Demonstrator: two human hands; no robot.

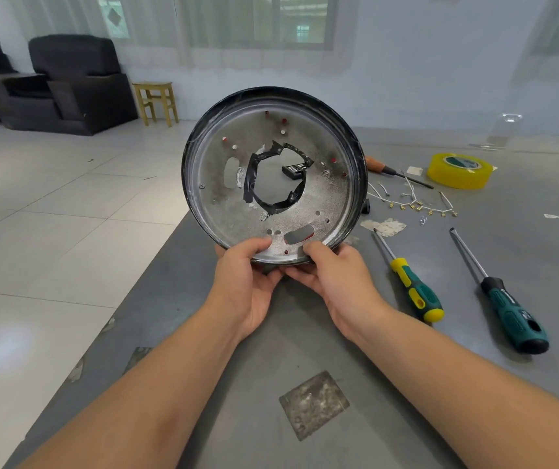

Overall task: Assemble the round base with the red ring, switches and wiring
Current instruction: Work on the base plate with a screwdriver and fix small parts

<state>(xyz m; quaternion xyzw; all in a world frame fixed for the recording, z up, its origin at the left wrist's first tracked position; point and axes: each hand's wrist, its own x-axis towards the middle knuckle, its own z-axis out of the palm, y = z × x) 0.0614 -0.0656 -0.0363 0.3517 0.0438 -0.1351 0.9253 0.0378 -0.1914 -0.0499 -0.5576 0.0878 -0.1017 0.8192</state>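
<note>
Here, from the one head view, I hold the round base upright in front of me, lifted off the bench, its silvery inner face turned toward me. Both my hands are on its lower rim. My left hand has its grip closed on the rim, thumb pressed on the inner face and fingers curled behind. My right hand does the same just beside it, thumb near the oblong slot at the bottom. The two hands nearly touch under the rim.

The base has one large central opening edged with crumpled black tape, and two oblong slots, one at the left and one at the bottom. Small round holes are scattered over the face, several showing red through them.

To my right on the bench lie three screwdrivers: one with a yellow-and-green handle, one with a dark teal handle, and farther off one with an orange handle. Between them lies a tangle of white wiring with small brass terminals. One roll of yellow tape sits beyond it. A worn square patch marks the bench near me.

On the floor at the far left stand two dark armchairs and one wooden stool.
</note>
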